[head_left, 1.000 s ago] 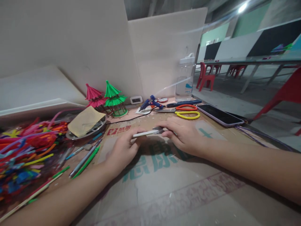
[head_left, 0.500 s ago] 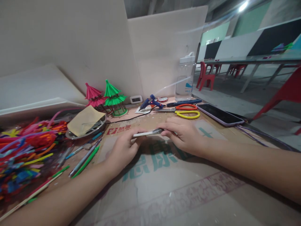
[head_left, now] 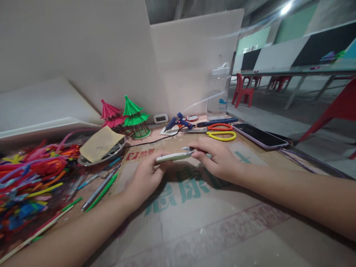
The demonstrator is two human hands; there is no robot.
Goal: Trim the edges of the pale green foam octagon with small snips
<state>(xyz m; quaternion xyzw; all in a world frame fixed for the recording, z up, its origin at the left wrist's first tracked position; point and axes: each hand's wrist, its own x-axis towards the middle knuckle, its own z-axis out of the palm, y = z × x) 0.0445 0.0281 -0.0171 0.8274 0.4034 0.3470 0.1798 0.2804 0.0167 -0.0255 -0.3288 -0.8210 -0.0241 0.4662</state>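
My left hand [head_left: 146, 174] pinches one end of a pale flat stick [head_left: 172, 157] just above the cardboard sheet [head_left: 194, 218]. My right hand [head_left: 218, 159] is closed at the stick's other end, with a small metal blade tip [head_left: 185, 148] showing at its fingers. Both hands meet at the middle of the table. What the right hand's palm holds beyond the blade tip is hidden.
Colourful pipe cleaners [head_left: 27, 174] are piled at left, with pens [head_left: 101, 187] and a metal dish [head_left: 102, 152] beside them. Pink and green paper pagodas [head_left: 126, 116] stand at the back. Glue gun [head_left: 178, 121], scissors [head_left: 219, 131], phone [head_left: 258, 135] and bottle [head_left: 218, 92] lie beyond.
The right hand has shifted slightly and the blade tip has risen a little above the stick's end. The left hand holds its place.
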